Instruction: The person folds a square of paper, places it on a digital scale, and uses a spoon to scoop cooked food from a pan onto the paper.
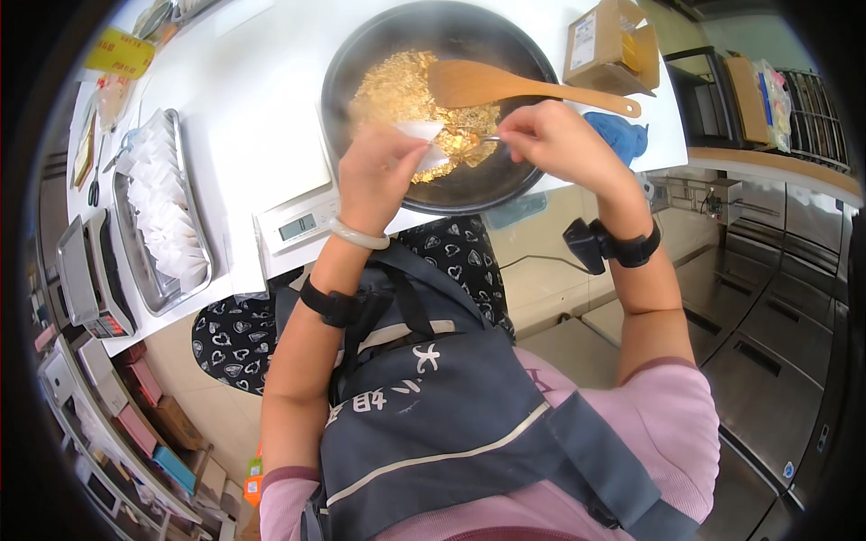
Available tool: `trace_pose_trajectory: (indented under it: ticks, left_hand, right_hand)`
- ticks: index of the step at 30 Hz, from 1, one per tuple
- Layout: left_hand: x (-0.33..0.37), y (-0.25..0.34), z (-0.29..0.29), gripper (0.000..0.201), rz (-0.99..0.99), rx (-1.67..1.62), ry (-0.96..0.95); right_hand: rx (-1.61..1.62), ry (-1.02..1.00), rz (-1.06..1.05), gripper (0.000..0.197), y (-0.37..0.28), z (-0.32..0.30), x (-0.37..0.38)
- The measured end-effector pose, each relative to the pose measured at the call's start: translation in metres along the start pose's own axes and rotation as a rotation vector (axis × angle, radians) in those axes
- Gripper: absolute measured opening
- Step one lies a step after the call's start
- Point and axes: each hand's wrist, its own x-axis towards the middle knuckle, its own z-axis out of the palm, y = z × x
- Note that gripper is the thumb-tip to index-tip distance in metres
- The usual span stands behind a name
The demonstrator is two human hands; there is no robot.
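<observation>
A large dark pan [519,171] holds a golden-brown crumbly mix [397,86]. Over its near side, my left hand [374,171] pinches a small white pouch [422,132]. My right hand [559,144] grips the thin metal handle of a spoon [488,139], its bowl end beside the pouch and among the golden pieces. Whether the spoon touches the pouch, I cannot tell. Across the pan lies a wooden spatula [487,83], its blade on the mix and its handle past the right rim.
Left on the white table, a metal tray [200,225] carries several white pouches [162,203]. A digital scale [298,225] stands near the front edge, another scale [95,270] farther left. An open cardboard box [591,45] and a blue cloth [618,135] sit right of the pan.
</observation>
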Motion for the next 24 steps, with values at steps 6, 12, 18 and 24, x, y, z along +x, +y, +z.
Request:
trace_pose_trajectory:
  ticks: [6, 12, 18, 24]
  left_hand:
    - [-0.008, -0.004, 0.010, 0.007, -0.053, -0.013, 0.008]
    - [-0.010, -0.014, 0.006, 0.010, -0.243, -0.209, 0.084]
    - [0.000, 0.004, -0.044, 0.016, -0.587, -0.780, 0.297]
    - [-0.005, -0.006, -0.072, 0.012, -0.500, -0.594, 0.275]
  right_hand:
    - [-0.788, 0.146, -0.304, 0.008, -0.055, 0.011, -0.002]
    - [-0.745, 0.262, -0.314, 0.007, -0.063, 0.005, -0.018]
    - [-0.298, 0.414, -0.124, 0.015, -0.027, 0.006, -0.013]
    - [-0.459, 0.358, 0.118, 0.015, 0.039, 0.047, 0.020]
